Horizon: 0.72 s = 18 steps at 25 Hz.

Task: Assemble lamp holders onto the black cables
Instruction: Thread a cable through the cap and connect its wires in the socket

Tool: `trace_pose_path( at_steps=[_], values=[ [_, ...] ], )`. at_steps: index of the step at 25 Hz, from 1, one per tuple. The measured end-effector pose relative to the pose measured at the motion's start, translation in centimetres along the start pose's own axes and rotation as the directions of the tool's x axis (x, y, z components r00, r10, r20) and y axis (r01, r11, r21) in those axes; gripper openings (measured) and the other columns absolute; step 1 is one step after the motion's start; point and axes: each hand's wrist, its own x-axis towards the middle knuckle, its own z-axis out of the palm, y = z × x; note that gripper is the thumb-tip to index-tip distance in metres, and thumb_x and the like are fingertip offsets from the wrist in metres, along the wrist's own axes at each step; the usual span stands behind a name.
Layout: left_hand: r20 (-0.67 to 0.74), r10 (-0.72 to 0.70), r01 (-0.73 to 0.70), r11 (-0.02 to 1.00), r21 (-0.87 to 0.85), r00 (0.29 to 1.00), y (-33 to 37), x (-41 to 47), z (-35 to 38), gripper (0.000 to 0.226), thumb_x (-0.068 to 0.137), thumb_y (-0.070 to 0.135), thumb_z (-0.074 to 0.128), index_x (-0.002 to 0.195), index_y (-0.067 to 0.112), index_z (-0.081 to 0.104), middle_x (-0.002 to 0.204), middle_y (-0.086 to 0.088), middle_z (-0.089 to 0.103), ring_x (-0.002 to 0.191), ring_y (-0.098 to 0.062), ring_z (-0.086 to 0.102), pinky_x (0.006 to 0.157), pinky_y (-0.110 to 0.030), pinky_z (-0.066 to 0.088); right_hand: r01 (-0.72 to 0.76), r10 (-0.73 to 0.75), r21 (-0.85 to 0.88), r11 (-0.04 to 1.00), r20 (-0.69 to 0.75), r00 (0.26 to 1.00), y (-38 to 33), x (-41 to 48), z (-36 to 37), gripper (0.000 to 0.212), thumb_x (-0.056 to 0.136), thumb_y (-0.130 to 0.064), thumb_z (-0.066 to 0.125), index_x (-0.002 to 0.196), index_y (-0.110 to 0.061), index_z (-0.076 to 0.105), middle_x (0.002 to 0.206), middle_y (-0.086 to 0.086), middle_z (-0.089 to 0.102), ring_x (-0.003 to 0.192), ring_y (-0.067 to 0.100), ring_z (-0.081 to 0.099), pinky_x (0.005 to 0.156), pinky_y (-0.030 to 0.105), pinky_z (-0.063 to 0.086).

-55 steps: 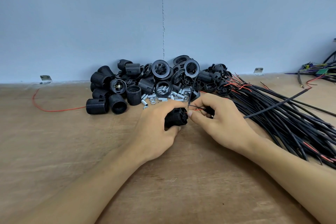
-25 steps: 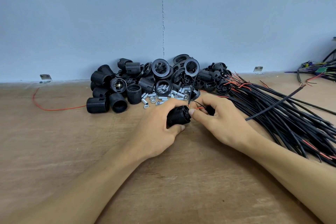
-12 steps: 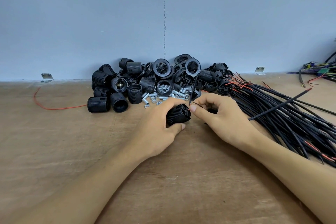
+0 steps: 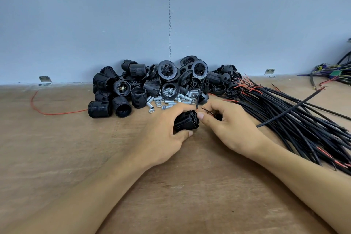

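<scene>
head view: one camera, looking down at the table
left hand: curled round a ribbed black lamp holder, which lies on its side mid-table, near side of the spare parts pile
right hand: pinching thin wire ends at the holder's end; its cable trails far right
doing it well: i'd hold the holder steady and feed one bared tip at a time, strands kept together
writing: none readable
</scene>
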Motion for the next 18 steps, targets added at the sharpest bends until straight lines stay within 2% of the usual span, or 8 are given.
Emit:
trace_pose_path(
  at_steps=[5, 8, 10, 12, 15, 18],
  values=[
    [0.010, -0.008, 0.008, 1.000, -0.022, 1.000, 0.2, 0.1, 0.0, 0.048, 0.083, 0.020, 0.079, 0.123, 0.041, 0.062, 0.107, 0.021, 0.070, 0.102, 0.004, 0.061, 0.087, -0.020, 0.051, -0.014, 0.014, 0.012, 1.000, -0.018, 1.000, -0.1, 0.0, -0.1, 0.025, 0.093, -0.021, 0.069, 0.071, -0.027, 0.060, 0.063, -0.009, 0.052, 0.062, 0.007, 0.044, 0.064, 0.027, 0.037],
    [0.014, -0.056, 0.058, 0.992, -0.108, 0.998, 0.0, 0.0, 0.1, 0.047, 0.083, 0.016, 0.078, 0.118, 0.043, 0.062, 0.107, 0.024, 0.068, 0.104, 0.003, 0.062, 0.093, -0.029, 0.054, -0.023, 0.025, 0.047, 0.999, -0.053, 0.998, -0.1, 0.0, 0.1, 0.013, 0.091, -0.023, 0.072, 0.077, -0.023, 0.069, 0.068, -0.008, 0.061, 0.064, 0.003, 0.048, 0.066, 0.022, 0.040],
    [0.009, -0.065, 0.066, 0.988, -0.142, 0.998, 0.0, 0.1, 0.1, 0.052, 0.083, 0.010, 0.077, 0.112, 0.049, 0.060, 0.109, 0.027, 0.066, 0.106, 0.005, 0.061, 0.095, -0.026, 0.052, -0.031, 0.037, 0.156, 0.987, -0.035, 0.999, 0.0, 0.0, 0.0, 0.003, 0.088, -0.022, 0.075, 0.086, -0.022, 0.072, 0.078, -0.005, 0.067, 0.071, 0.004, 0.055, 0.071, 0.020, 0.045],
    [-0.010, -0.086, 0.083, 0.980, -0.182, 0.996, -0.3, 0.2, -0.1, 0.059, 0.082, 0.001, 0.074, 0.110, 0.051, 0.059, 0.109, 0.023, 0.068, 0.110, 0.003, 0.062, 0.099, -0.027, 0.051, -0.043, 0.036, 0.268, 0.962, 0.029, 0.999, 0.2, 0.1, -0.4, 0.008, 0.087, -0.019, 0.076, 0.093, -0.020, 0.071, 0.085, -0.003, 0.070, 0.078, 0.009, 0.061, 0.074, 0.022, 0.049],
    [0.021, -0.142, 0.143, 0.960, -0.243, 0.990, -1.1, 0.5, -0.1, 0.054, 0.083, -0.002, 0.072, 0.119, 0.036, 0.063, 0.118, 0.014, 0.068, 0.118, -0.006, 0.062, 0.107, -0.039, 0.048, -0.066, 0.035, 0.326, 0.943, 0.102, 0.994, 0.6, 0.2, -1.0, 0.005, 0.087, -0.015, 0.075, 0.089, -0.017, 0.071, 0.078, -0.006, 0.068, 0.069, 0.010, 0.060, 0.067, 0.019, 0.048],
    [0.040, -0.165, 0.170, 0.951, -0.257, 0.985, -1.3, 0.5, -0.2, 0.054, 0.084, -0.001, 0.072, 0.123, 0.034, 0.063, 0.117, 0.016, 0.069, 0.117, -0.005, 0.063, 0.107, -0.040, 0.049, -0.055, 0.018, 0.354, 0.934, 0.109, 0.994, 0.8, 0.3, -1.1, 0.002, 0.088, -0.015, 0.075, 0.088, -0.015, 0.073, 0.080, 0.004, 0.069, 0.068, 0.012, 0.059, 0.064, 0.019, 0.048]
  ],
)
